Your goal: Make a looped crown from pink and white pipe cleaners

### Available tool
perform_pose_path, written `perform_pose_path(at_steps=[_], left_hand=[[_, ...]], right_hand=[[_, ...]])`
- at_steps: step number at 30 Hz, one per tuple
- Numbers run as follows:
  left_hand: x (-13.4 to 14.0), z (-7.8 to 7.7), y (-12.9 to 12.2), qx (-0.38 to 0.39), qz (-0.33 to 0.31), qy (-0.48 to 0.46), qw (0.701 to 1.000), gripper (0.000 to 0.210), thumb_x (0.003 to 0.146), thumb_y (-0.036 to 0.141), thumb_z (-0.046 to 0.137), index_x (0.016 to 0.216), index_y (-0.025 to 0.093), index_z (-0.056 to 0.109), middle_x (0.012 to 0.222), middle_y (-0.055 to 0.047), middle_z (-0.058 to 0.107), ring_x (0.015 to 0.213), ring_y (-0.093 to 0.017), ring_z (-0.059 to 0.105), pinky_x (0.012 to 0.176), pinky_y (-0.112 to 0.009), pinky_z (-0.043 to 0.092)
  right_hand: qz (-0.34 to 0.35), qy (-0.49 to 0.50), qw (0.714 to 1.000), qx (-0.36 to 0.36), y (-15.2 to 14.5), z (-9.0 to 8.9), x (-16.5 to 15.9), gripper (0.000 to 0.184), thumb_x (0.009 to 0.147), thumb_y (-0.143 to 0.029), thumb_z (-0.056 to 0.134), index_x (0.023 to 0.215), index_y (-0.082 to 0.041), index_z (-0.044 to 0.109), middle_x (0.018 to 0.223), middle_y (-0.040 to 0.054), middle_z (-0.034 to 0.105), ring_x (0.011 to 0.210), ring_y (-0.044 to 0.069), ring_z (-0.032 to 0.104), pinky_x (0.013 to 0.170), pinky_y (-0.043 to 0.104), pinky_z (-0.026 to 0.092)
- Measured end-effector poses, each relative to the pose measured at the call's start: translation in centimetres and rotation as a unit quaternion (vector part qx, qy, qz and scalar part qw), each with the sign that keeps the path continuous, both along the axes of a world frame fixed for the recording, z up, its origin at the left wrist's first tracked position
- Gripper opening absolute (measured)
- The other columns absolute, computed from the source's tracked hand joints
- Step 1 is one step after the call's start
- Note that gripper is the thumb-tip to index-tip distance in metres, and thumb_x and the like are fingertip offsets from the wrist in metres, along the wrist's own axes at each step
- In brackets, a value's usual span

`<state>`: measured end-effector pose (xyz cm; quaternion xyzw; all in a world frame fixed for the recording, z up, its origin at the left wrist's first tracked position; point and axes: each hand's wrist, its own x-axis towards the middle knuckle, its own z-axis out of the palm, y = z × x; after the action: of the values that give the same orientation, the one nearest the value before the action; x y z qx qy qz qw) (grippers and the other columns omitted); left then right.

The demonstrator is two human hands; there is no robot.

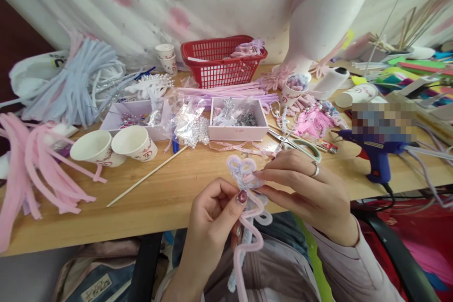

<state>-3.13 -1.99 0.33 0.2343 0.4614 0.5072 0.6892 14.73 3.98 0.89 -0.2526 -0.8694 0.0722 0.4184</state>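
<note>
Between my hands, just off the table's front edge, is a pipe-cleaner flower [241, 170] with looped petals in pale lilac and pink. My left hand [217, 219] pinches it at the base between thumb and fingers. A wavy pink pipe cleaner [255, 240] trails down from there, beside a pale blue stem and a white loop. With its fingertips, my right hand [304, 191] grips the petals on the right side; a ring is on one finger. The fingertips partly hide the flower's right side.
Behind my hands lie scissors [295, 144], a measuring tape [240, 147] and a white box [239, 132] of trinkets. A blue glue gun [377, 151] stands right. Left are paper cups [134, 144], a wooden stick [146, 177] and pink pipe cleaners [46, 165]. A red basket [222, 71] stands behind.
</note>
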Motion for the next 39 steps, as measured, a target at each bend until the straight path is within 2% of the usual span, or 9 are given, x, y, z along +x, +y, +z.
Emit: perform_pose_path(at_steps=[6, 15, 23, 39], left_hand=[[-0.02, -0.16, 0.05, 0.005, -0.002, 0.003, 1.000, 0.046, 0.065, 0.050, 0.090, 0.069, 0.016, 0.060, 0.051, 0.007, 0.054, 0.037, -0.002, 0.040, 0.035, -0.012, 0.034], [0.17, -0.81, -0.11, 0.056, 0.003, -0.018, 0.998, 0.036, 0.073, 0.043, 0.087, 0.070, 0.017, 0.063, 0.054, 0.006, 0.057, 0.039, -0.003, 0.042, 0.037, -0.013, 0.033], [0.09, -0.53, -0.02, 0.031, -0.019, -0.032, 0.999, 0.037, 0.073, 0.044, 0.087, 0.073, 0.017, 0.062, 0.053, 0.006, 0.058, 0.039, -0.005, 0.046, 0.039, -0.015, 0.035], [0.45, 0.01, 0.08, 0.018, -0.015, -0.010, 1.000, 0.044, 0.067, 0.050, 0.089, 0.071, 0.017, 0.061, 0.055, 0.005, 0.057, 0.039, -0.004, 0.043, 0.038, -0.015, 0.034]], right_hand=[[-0.006, -0.003, 1.000, -0.013, 0.18, 0.16, 0.01, 0.015, 0.090, -0.017, 0.073, 0.104, -0.016, 0.069, 0.090, 0.0077, 0.071, 0.082, 0.019, 0.070, 0.073, 0.033, 0.057], [0.006, -0.002, 0.999, -0.037, 0.28, 0.61, 0.03, 0.010, 0.091, -0.019, 0.071, 0.101, -0.018, 0.067, 0.086, 0.0075, 0.071, 0.082, 0.019, 0.071, 0.070, 0.033, 0.060], [-0.003, 0.005, 1.000, -0.002, 0.12, 0.55, 0.20, 0.012, 0.093, -0.023, 0.070, 0.102, -0.015, 0.067, 0.089, 0.0085, 0.072, 0.083, 0.019, 0.071, 0.075, 0.034, 0.060], [-0.018, 0.013, 1.000, -0.019, 0.16, 0.34, 0.12, 0.011, 0.092, -0.025, 0.070, 0.100, -0.018, 0.068, 0.088, 0.0081, 0.073, 0.083, 0.021, 0.072, 0.073, 0.033, 0.060]])
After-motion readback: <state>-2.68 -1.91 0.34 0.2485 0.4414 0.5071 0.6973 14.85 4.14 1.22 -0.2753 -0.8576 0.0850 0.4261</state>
